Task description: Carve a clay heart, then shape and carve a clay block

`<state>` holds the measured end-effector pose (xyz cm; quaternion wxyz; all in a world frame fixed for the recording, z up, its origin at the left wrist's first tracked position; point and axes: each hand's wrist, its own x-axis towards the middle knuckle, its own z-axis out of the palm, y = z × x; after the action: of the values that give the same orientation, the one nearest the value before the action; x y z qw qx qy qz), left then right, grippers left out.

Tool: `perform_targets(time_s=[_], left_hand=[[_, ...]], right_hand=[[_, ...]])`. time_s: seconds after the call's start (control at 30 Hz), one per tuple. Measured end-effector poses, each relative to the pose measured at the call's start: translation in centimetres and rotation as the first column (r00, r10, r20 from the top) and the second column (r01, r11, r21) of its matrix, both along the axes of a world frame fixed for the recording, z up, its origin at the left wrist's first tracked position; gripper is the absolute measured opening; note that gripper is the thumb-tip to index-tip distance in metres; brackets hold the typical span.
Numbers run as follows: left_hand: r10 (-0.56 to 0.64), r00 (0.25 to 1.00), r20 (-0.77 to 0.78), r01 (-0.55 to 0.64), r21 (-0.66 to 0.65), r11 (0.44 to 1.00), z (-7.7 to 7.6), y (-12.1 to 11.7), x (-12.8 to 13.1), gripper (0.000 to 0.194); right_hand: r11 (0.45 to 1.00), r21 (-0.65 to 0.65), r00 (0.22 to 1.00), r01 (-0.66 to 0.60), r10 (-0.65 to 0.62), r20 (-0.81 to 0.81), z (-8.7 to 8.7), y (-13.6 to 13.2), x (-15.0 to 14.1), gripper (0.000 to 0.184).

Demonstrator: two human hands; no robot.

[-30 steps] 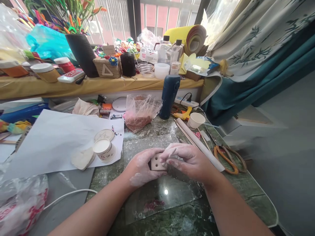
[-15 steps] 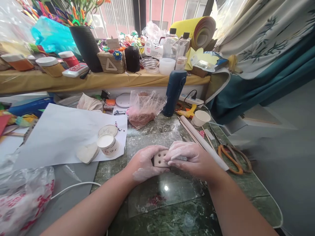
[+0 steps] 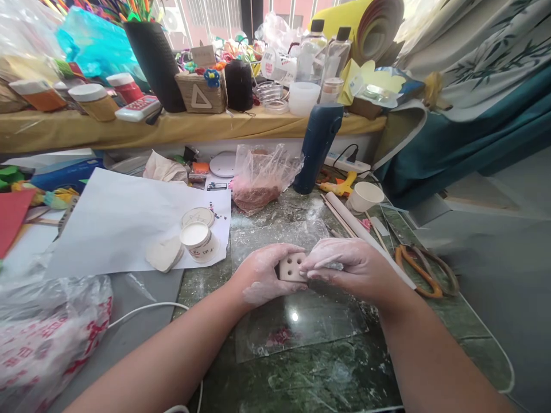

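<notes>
My left hand (image 3: 262, 276), dusted with white powder, is wrapped round a small pale clay block (image 3: 293, 267) with several round holes in its upper face. Close against the block's right side is my right hand (image 3: 350, 263), also powdery, its thumb and fingertips pinched together and touching that face. Whatever the right fingers may hold is hidden. Both hands are over a clear sheet (image 3: 310, 332) streaked with powder, lying on the dark green tabletop (image 3: 336, 378). To the left, a paper cup of white powder (image 3: 198, 241) stands by a flat pale clay lump (image 3: 164, 254).
Behind the hands are a clear bag of reddish-brown material (image 3: 258, 186) and a dark blue bottle (image 3: 317, 149). On the right lie a white roll (image 3: 365, 235), orange-handled scissors (image 3: 417, 272), a glue gun (image 3: 340, 184) and a paper cup (image 3: 365, 197). White paper (image 3: 116, 223) covers the left side.
The whole view has shifted, so things appear slightly further right and higher. My right fingertips have moved slightly over the holed face; my left hand keeps its hold on the clay block.
</notes>
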<state>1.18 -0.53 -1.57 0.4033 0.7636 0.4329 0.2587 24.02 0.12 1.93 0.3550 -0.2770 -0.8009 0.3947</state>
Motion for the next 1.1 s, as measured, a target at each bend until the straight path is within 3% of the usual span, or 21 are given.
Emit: perform_targets(time_s=[0.13,0.3,0.37,0.47,0.57,0.73,0.9,1.0,1.1], left_hand=[[0.002,1.0,-0.004,-0.002,0.002,1.0,0.06,0.04,0.01,0.058],[-0.007,0.999,0.035,0.007,-0.018,1.0,0.2,0.05,-0.07,0.054],[-0.023,0.998,0.05,0.024,-0.02,1.0,0.26,0.06,-0.1,0.055],[-0.021,0.999,0.046,0.022,-0.015,1.0,0.34,0.05,-0.11,0.057],[0.002,0.999,0.034,-0.002,-0.023,1.0,0.29,0.07,-0.15,0.054],[-0.008,0.999,0.032,0.009,-0.029,1.0,0.15,0.17,-0.25,0.056],[0.003,1.0,0.02,-0.002,-0.021,1.0,0.32,0.13,-0.14,0.057],[0.008,1.0,0.012,-0.008,-0.041,0.999,0.39,0.11,-0.1,0.052],[-0.002,1.0,0.004,0.002,-0.065,0.998,0.38,0.14,-0.17,0.052]], right_hand=[[0.999,-0.012,0.999,0.048,-0.048,-0.003,0.19,-0.27,-0.26,0.003],[0.999,0.025,0.995,-0.041,0.039,0.097,0.45,-0.26,-0.24,0.022],[0.993,0.085,0.993,-0.079,0.071,0.095,0.15,-0.15,-0.39,0.019],[0.992,0.118,0.997,-0.039,0.03,0.075,-0.19,-0.07,-0.73,0.009],[0.998,0.06,0.998,-0.012,0.009,0.057,0.08,-0.11,-0.87,0.007],[0.995,0.005,0.992,-0.103,0.102,0.072,0.32,-0.02,-0.69,0.018],[0.999,-0.032,1.0,0.013,-0.012,0.027,-0.43,0.09,-0.69,0.008],[0.995,-0.099,0.997,0.028,-0.021,0.072,-0.05,-0.07,-0.51,0.018],[0.992,-0.113,0.996,-0.049,0.057,0.071,0.54,-0.12,-0.28,0.026]])
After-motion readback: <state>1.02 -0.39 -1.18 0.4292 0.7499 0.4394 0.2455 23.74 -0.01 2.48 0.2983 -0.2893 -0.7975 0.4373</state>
